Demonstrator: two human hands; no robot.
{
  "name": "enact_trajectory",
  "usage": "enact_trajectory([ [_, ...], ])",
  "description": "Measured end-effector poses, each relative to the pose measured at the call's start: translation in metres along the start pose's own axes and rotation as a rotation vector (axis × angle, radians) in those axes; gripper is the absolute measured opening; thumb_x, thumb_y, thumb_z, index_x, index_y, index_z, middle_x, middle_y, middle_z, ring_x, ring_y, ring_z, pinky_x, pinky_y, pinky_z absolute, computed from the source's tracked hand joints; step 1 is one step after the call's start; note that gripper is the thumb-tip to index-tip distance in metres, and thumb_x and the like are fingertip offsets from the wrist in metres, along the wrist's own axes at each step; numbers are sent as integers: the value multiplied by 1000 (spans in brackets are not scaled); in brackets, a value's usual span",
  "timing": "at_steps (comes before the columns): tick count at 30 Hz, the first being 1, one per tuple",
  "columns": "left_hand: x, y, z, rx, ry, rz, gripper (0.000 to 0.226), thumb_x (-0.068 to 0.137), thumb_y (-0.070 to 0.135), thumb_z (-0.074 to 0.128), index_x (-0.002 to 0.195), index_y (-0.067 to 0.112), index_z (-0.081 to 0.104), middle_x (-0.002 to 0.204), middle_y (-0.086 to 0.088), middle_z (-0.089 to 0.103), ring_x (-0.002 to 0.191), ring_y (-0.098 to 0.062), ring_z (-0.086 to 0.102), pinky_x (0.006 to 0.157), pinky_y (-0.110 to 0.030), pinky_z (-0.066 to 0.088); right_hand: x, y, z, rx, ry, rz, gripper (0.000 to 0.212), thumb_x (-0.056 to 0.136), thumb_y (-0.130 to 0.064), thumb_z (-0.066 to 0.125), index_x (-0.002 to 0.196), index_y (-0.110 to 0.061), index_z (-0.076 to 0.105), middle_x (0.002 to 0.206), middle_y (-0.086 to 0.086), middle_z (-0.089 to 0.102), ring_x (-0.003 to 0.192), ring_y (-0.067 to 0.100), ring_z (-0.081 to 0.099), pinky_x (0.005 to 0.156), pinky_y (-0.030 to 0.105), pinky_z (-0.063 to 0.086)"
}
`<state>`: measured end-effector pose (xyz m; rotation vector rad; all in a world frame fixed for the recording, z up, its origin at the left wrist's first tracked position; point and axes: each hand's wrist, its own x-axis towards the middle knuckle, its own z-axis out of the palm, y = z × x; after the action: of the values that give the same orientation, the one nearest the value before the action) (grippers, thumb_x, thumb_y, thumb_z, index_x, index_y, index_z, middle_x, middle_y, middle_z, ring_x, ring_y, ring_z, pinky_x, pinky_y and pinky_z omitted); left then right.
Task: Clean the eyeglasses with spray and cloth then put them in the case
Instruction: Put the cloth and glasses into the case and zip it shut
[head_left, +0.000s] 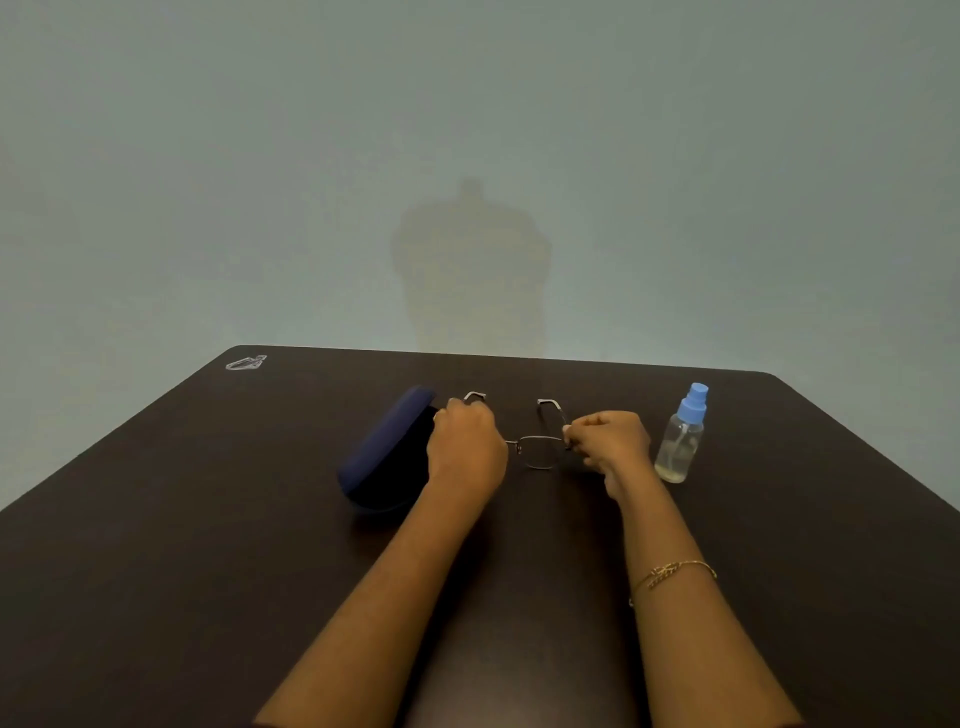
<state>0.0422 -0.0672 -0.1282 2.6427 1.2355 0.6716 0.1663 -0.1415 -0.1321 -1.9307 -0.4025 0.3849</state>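
Observation:
Thin metal-framed eyeglasses are held between my two hands over the middle of the dark table, temples unfolded and pointing away from me. My left hand grips the left end of the frame and hides that lens. My right hand pinches the right hinge. A dark blue case lies open just left of my left hand. To the right of my right hand stands a clear spray bottle with a blue nozzle and a little liquid in it. No cloth shows.
The dark brown table ends at a far edge against a pale green wall. A small white sticker marks its far left corner. A gold bracelet circles my right forearm.

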Motion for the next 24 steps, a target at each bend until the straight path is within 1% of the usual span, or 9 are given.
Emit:
enact_trajectory([
  [1,1,-2,0,-15,-34,-30,23,92,12,42,105,-2,56,111,-21,58,99,-33,56,76,-35,46,0,1,-1,8,-4,4,13,79,-8,66,67,-12,65,84,9,66,74,18,58,69,33,50],
  [3,2,-5,-1,-49,-75,-68,21,92,8,42,100,-4,58,105,-22,62,94,-34,60,68,-34,45,2,2,-2,22,-7,7,12,79,-6,65,69,-12,66,85,9,66,76,18,58,70,32,51],
  [6,4,-11,-2,-130,-46,-105,19,92,6,44,96,-5,59,99,-21,65,89,-34,62,63,-33,44,1,5,-7,47,-46,-12,9,80,-4,63,80,-11,68,89,9,65,78,18,58,67,29,50],
  [9,7,-17,-1,-286,1,-171,20,91,12,51,98,-3,63,98,-20,67,89,-32,62,72,-36,49,-1,8,-13,42,-103,-65,14,78,-1,63,78,-14,69,86,6,65,79,16,57,67,28,45],
  [12,8,-19,0,-400,70,-215,16,85,7,57,96,-1,66,97,-18,69,88,-29,64,78,-35,51,-5,6,-19,-42,-194,-126,16,80,-1,60,78,-13,71,77,-1,64,72,9,55,58,19,40],
  [14,7,-19,1,-422,94,-218,19,84,4,58,100,0,66,100,-17,69,92,-28,64,81,-34,50,-6,4,-22,-116,-261,-157,20,82,-2,58,71,-15,70,75,-2,63,72,8,54,56,18,40],
  [18,8,-19,4,-435,75,-197,20,82,2,60,102,2,65,98,-15,69,90,-25,64,81,-31,50,-8,-1,-24,-191,-333,-163,21,81,-4,58,66,-14,69,73,1,65,71,9,56,63,20,46],
  [22,8,-18,4,-486,48,-151,29,81,-3,58,108,6,62,94,-10,70,88,-20,63,81,-29,49,-8,-4,-26,-225,-350,-158,23,80,-6,57,61,-13,67,69,0,61,70,10,52,57,22,40],
  [24,9,-17,4,-518,-17,-107,34,81,-5,58,112,9,59,88,-6,70,84,-15,63,80,-30,50,-7,-4,-27,-219,-343,-143,22,80,-7,58,61,-13,66,68,0,60,68,9,50,55,23,37],
])
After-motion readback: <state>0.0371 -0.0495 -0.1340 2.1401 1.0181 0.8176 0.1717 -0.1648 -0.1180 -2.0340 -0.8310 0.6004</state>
